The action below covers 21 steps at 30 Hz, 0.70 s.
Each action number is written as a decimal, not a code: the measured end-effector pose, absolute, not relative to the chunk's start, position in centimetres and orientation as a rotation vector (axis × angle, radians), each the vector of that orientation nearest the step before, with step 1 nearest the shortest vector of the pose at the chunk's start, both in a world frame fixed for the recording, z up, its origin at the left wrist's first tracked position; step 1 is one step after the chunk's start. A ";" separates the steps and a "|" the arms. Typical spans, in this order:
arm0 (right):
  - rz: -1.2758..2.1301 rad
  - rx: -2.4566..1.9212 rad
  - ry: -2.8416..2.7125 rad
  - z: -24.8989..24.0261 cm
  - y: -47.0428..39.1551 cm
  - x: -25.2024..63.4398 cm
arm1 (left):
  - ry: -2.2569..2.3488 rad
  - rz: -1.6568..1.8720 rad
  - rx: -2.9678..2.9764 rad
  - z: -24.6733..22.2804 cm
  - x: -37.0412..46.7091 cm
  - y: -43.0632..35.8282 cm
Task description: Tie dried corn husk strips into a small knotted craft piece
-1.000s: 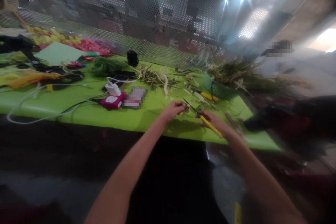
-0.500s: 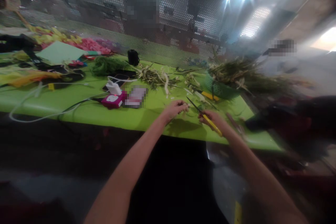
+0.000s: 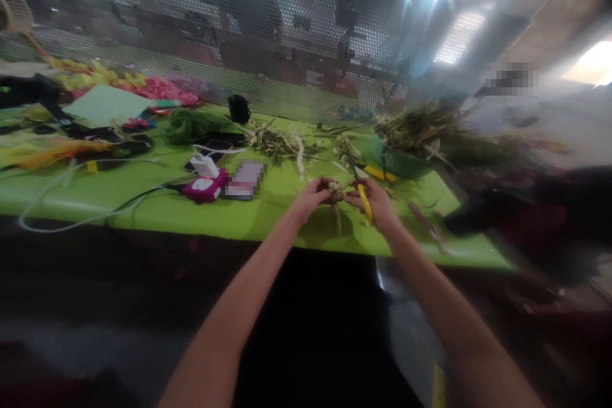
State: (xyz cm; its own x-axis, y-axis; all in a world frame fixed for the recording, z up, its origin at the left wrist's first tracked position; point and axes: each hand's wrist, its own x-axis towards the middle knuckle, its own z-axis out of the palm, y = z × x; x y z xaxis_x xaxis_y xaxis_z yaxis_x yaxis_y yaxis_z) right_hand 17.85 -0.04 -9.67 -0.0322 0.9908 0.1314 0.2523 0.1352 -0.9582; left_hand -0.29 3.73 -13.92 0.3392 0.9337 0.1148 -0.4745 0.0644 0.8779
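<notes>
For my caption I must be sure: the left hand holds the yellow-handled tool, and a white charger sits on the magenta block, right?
Not quite: the head view shows the yellow-handled tool in the right hand, not the left hand. The white charger sits on the magenta block.

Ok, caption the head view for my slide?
Plant piece in left hand, yellow-handled tool in right hand, over green table.

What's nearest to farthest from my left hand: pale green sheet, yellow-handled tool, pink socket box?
1. Yellow-handled tool, right, in your right hand.
2. Pink socket box, left.
3. Pale green sheet, farther left, toward the back.
</notes>
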 end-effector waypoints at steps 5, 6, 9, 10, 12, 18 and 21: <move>0.930 -1.285 -1.466 -9.2 0.3 17.3 | 0.617 1.122 1.053 -13.9 -0.7 3.8; 0.925 -1.282 -1.474 -9.0 0.2 17.3 | 0.630 1.122 1.062 -13.9 -0.7 3.8; 0.917 -1.289 -1.523 -8.7 0.1 17.3 | 0.653 1.116 1.123 -14.0 -0.5 4.0; 0.914 -1.295 -1.541 -8.7 0.1 17.3 | 0.664 1.112 1.152 -14.0 -0.5 4.0; 0.899 -1.303 -1.552 -8.7 0.1 17.3 | 0.693 1.103 1.214 -14.0 -0.4 4.0; 0.858 -1.266 -1.546 -8.2 -0.2 17.5 | 0.695 1.071 1.224 -13.9 -0.8 3.9; 0.825 -1.212 -1.549 -7.9 -0.9 18.0 | 0.617 1.119 1.001 -13.8 -1.1 4.0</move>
State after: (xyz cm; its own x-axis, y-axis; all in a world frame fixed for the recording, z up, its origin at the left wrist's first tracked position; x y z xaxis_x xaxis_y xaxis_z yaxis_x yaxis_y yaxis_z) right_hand 17.96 -0.95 -7.89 -0.0376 0.9598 0.2780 0.3050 0.2760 -0.9115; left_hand -1.13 4.05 -13.82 0.3479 0.9351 0.0678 -0.4414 0.0995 0.8918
